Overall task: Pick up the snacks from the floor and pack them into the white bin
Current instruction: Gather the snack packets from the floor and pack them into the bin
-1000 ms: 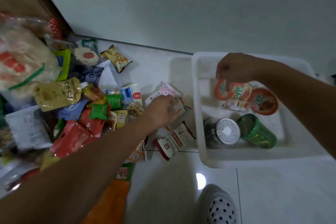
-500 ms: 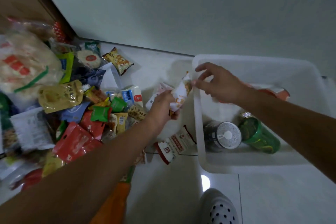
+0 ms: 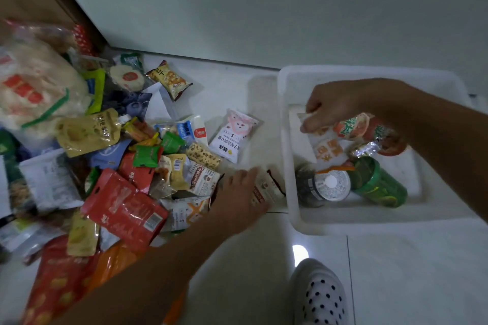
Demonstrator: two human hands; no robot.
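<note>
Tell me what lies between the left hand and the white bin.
Head view: a white packet with a red label lies on the floor between the left hand and the white bin; the hand overlaps it.

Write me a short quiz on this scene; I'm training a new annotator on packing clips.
1. True or false: the green can lies inside the white bin.
2. The right hand pinches: A the green can; B a small white packet; C nothing.
3. Fill in: the pink-and-white pouch lies on the ____.
Key: 1 true; 2 B; 3 floor.
</note>
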